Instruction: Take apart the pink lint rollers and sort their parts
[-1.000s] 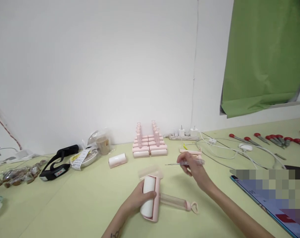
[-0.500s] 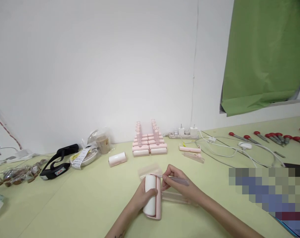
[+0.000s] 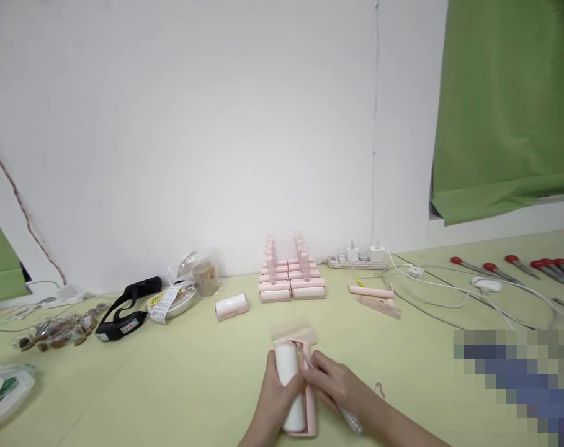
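A pink lint roller with a white roll [image 3: 288, 371] lies on the pale green table [image 3: 170, 385] in front of me. My left hand [image 3: 273, 397] is closed round the roll from the left. My right hand [image 3: 340, 386] pinches a thin clear-handled screwdriver [image 3: 349, 419], whose metal tip [image 3: 299, 354] rests against the roller's pink frame near its top end. The roller's heart-shaped handle end [image 3: 378, 389] peeks out beyond my right wrist. A clear cover [image 3: 293, 330] lies just behind the roller.
A stack of pink rollers [image 3: 291, 280] stands by the wall, a loose roll [image 3: 231, 307] to its left. Two pink parts [image 3: 373, 297], a power strip [image 3: 358, 261], white cables and red-handled screwdrivers [image 3: 533, 268] lie right. A black strap [image 3: 126, 310], wrapped bowl and tape [image 3: 5, 388] lie left.
My right hand came from the far right with the screwdriver down to the roller and set its tip on the frame. The view shifted right and tilted a little.
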### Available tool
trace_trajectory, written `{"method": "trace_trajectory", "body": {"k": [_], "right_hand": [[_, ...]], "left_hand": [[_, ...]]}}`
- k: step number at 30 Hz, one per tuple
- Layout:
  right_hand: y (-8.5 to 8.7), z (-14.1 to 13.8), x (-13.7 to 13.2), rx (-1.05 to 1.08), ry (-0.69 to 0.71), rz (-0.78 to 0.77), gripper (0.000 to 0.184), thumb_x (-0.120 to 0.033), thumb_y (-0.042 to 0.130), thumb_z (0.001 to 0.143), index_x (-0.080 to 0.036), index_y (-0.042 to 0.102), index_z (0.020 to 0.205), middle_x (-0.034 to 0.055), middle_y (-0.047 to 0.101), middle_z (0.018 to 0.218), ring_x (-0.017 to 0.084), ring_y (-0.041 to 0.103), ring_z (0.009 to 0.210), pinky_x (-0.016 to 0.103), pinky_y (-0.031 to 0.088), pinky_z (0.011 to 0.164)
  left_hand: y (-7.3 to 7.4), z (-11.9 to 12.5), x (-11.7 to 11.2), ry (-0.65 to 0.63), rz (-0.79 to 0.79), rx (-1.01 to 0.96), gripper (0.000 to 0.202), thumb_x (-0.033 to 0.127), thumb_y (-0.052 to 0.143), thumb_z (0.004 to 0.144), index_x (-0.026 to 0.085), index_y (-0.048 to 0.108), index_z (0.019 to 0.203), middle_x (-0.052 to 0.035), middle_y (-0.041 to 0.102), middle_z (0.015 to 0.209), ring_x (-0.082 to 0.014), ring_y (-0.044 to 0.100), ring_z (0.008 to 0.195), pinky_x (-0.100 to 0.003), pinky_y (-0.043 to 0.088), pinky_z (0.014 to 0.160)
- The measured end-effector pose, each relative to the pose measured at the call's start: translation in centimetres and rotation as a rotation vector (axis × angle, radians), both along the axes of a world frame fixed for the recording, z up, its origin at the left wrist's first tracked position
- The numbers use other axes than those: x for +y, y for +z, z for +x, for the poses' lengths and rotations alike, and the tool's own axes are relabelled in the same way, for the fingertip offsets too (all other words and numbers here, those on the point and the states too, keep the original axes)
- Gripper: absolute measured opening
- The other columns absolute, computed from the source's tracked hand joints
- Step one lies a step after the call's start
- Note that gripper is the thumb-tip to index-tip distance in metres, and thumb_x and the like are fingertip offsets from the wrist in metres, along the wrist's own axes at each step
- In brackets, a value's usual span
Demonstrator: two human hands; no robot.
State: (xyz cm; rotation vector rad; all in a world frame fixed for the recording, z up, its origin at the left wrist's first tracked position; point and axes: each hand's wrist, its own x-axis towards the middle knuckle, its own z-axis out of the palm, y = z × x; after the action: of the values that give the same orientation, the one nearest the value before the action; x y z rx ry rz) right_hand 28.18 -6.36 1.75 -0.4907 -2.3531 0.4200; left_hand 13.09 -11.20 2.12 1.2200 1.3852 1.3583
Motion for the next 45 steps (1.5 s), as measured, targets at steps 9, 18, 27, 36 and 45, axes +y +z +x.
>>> {"method": "trace_trajectory", "body": {"k": [9,18,27,36,45], "right_hand": [[-0.8,-1.0,-1.0,-0.201,-0.24,0.41,0.024,-0.022,0.029,0.087,-0.018,0.048,0.074,0.0029,0.047,0.069,0.012,0.045,0.053,0.019,0.032,0.043],[-2.3,-1.8,-1.2,-0.229,-0.332,0.495,0.016,-0.016,0.029,0.085,-0.018,0.044,0.08,0.0034,0.049,0.071,0.011,0.045,0.044,0.021,0.027,0.038],[-0.7,-0.8,-1.3,-0.171,-0.231,0.182,0.012,-0.014,0.034,0.082,-0.02,0.045,0.083,0.0023,0.053,0.078,0.011,0.052,0.056,0.02,0.033,0.047],[3.0,0.4,-1.0,0.218,0.0,-0.472,0.023,-0.028,0.028,0.087,-0.02,0.049,0.084,-0.0036,0.044,0.06,0.009,0.042,0.053,0.019,0.034,0.05],[2.9,-0.2,-1.3,0.224,0.103,-0.542,0.024,-0.031,0.031,0.086,-0.019,0.05,0.08,-0.0018,0.046,0.065,0.01,0.042,0.057,0.02,0.035,0.052]], "left_hand": [[-0.1,0.6,0.5,0.147,-0.118,0.12,0.026,0.022,0.06,0.058,0.018,0.041,0.075,0.003,0.049,0.064,-0.0136,0.05,0.061,-0.022,0.041,0.055],[-0.1,0.7,0.6,0.042,-0.125,-0.051,0.019,0.017,0.059,0.056,0.014,0.053,0.073,0.0006,0.055,0.061,-0.0138,0.05,0.059,-0.023,0.042,0.055],[0.3,0.3,0.6,0.138,-0.03,0.083,0.027,0.029,0.061,0.062,0.016,0.048,0.082,-0.0004,0.057,0.068,-0.0146,0.054,0.059,-0.023,0.044,0.053],[3.0,-2.1,-0.7,0.162,-0.044,0.716,0.03,0.047,0.04,0.076,0.024,0.049,0.094,0.0005,0.061,0.072,-0.0189,0.056,0.066,-0.023,0.036,0.056],[2.7,-1.9,-0.6,0.143,-0.009,0.787,0.029,0.043,0.043,0.075,0.027,0.051,0.098,0.0004,0.064,0.074,-0.0196,0.058,0.066,-0.022,0.033,0.054]]}}
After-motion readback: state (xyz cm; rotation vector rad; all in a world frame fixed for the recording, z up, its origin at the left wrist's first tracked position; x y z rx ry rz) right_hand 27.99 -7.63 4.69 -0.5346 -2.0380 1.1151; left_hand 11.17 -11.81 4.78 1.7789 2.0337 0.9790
